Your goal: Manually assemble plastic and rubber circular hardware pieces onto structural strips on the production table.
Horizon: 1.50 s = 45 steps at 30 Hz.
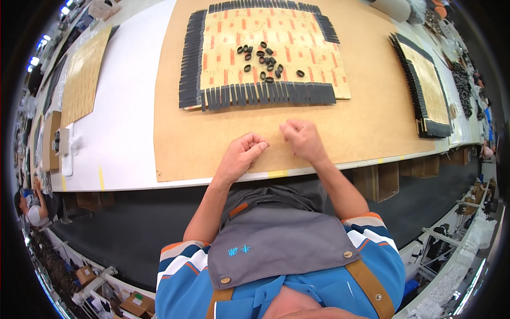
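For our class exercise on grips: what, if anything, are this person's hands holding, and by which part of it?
It cannot be told: the left hand and right hand are both curled closed, and no held thing shows clearly.

Black rings (270, 67), red-patterned yellow board (300, 45), black strips (268, 94), tan sheet (366, 117)

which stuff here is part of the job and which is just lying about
Likely part of the job, by closeness to the curled left hand and right hand:
black rings
central patterned board
black strips along its edges
brown sheet beneath

Apparently just lying about:
strip-edged board, far right
patterned panel, far left
cardboard box, left
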Each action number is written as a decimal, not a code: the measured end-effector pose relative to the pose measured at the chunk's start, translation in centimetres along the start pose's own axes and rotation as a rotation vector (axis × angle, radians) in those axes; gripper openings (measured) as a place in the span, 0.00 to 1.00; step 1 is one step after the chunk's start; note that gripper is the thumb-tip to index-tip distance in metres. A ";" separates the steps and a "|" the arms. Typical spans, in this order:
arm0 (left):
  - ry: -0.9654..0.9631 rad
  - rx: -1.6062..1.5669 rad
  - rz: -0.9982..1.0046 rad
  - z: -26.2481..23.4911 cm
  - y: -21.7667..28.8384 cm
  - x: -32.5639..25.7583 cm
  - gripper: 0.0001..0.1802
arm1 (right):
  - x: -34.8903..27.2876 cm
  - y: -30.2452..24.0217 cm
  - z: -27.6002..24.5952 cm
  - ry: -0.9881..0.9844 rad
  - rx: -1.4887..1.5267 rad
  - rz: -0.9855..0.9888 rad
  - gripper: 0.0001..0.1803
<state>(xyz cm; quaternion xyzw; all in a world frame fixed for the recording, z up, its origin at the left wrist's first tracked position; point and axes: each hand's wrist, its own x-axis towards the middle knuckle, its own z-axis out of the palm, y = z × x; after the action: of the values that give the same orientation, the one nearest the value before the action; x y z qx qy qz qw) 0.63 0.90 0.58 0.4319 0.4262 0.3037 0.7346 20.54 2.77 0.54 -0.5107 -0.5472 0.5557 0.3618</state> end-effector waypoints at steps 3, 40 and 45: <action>0.041 -0.110 0.053 0.1 0.0 -0.3 0.07 | 5.5 -3.9 -3.8 0.227 -0.301 -0.094 0.16; 0.192 0.016 0.171 1.1 -1.8 -0.9 0.07 | 24.6 1.4 -26.2 0.544 0.057 0.198 0.10; 0.214 0.026 0.167 1.2 -1.8 -0.8 0.07 | 24.6 2.5 -26.1 0.499 0.344 0.111 0.05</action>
<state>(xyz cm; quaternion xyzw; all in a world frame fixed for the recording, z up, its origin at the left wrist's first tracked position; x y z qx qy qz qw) 1.51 -0.99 -0.42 0.4403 0.4685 0.4025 0.6516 40.73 32.27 -3.00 -0.5917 -0.3107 0.5166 0.5352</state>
